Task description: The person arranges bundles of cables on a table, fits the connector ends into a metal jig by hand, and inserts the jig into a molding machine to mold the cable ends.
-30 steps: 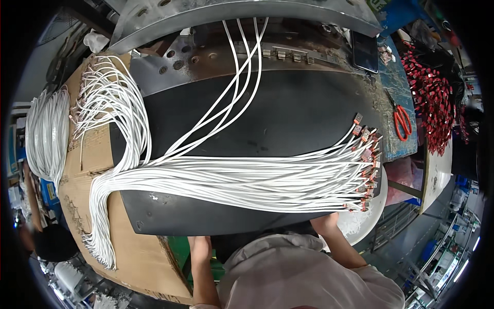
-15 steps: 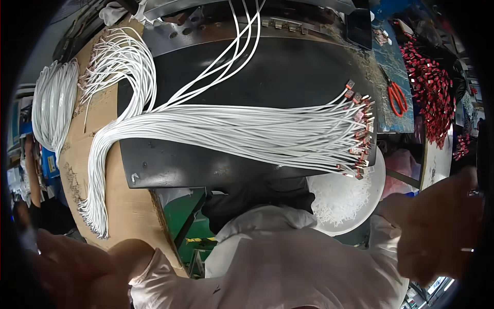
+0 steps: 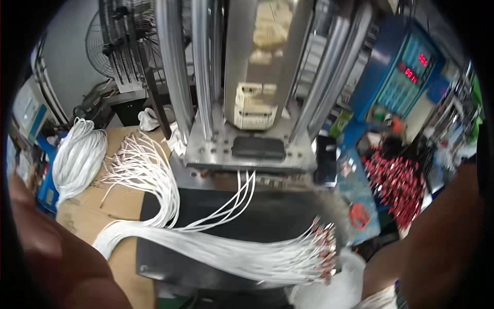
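Note:
My left hand [image 3: 59, 252] is a large blurred shape close up at the lower left, and my right hand [image 3: 437, 226] is likewise at the lower right. Their fingers cannot be made out, nor can I see anything held. Between them a thick bundle of white cables [image 3: 221, 250] lies across a black work surface [image 3: 206, 203], its red-and-metal connectors [image 3: 325, 252] fanned out at the right end. Another sheaf of white cables [image 3: 167, 190] curves up on the left. A few strands run up under the metal press [image 3: 252, 162].
A coiled white cable hank [image 3: 80, 154] rests left on cardboard [image 3: 126, 206]. At right are red-handled scissors [image 3: 359, 216], a pile of red connectors [image 3: 396, 180], a dark phone-like slab [image 3: 325, 159] and a blue control box [image 3: 406, 72] with red digits. A whitish bowl [image 3: 350, 278] sits below the connectors.
The view has tilted up, so the press, fan and control box now show, and the cables sit lower. Both hands appear larger and higher at the sides. The cables look unmoved on the surface.

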Action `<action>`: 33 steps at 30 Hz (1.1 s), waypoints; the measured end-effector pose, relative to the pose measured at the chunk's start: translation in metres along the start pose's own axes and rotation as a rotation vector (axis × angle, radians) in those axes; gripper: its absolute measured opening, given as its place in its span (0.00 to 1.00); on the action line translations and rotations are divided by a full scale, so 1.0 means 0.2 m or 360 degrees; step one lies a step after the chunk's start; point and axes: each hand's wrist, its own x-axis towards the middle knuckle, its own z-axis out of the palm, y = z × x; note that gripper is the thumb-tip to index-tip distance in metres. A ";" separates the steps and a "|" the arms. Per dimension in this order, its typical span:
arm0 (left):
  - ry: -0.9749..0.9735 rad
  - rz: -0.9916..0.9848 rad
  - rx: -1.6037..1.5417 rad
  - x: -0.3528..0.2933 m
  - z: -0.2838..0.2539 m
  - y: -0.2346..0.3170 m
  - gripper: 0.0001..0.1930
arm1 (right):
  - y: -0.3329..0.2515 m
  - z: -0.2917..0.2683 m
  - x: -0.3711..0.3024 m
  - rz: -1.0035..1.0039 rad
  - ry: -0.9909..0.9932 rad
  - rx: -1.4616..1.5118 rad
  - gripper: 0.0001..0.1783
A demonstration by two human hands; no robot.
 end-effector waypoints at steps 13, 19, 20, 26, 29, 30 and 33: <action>0.1373 0.0546 -0.1587 0.01 -0.31 0.23 0.13 | -0.09 -0.29 0.07 -0.0110 0.0669 0.0037 0.17; 0.0444 0.1324 -0.1949 0.11 -0.32 0.20 0.16 | -0.14 -0.23 0.12 -0.0075 0.0692 0.0132 0.17; 0.0508 0.1196 -0.1946 0.12 -0.31 0.19 0.16 | -0.14 -0.21 0.12 -0.0073 0.0691 0.0134 0.17; 0.0671 0.0732 -0.1816 0.09 -0.15 0.22 0.14 | -0.13 -0.16 0.10 -0.0064 0.0711 0.0152 0.17; 0.0809 0.0580 -0.1623 0.02 -0.10 0.21 0.13 | -0.10 -0.17 0.10 -0.0070 0.0712 0.0146 0.17; 0.0892 0.0522 -0.1554 -0.01 -0.09 0.20 0.13 | -0.10 -0.18 0.10 -0.0078 0.0714 0.0139 0.17; 0.1313 0.0412 -0.1379 -0.08 -0.07 0.20 0.12 | -0.08 -0.18 0.09 -0.0077 0.0728 0.0146 0.16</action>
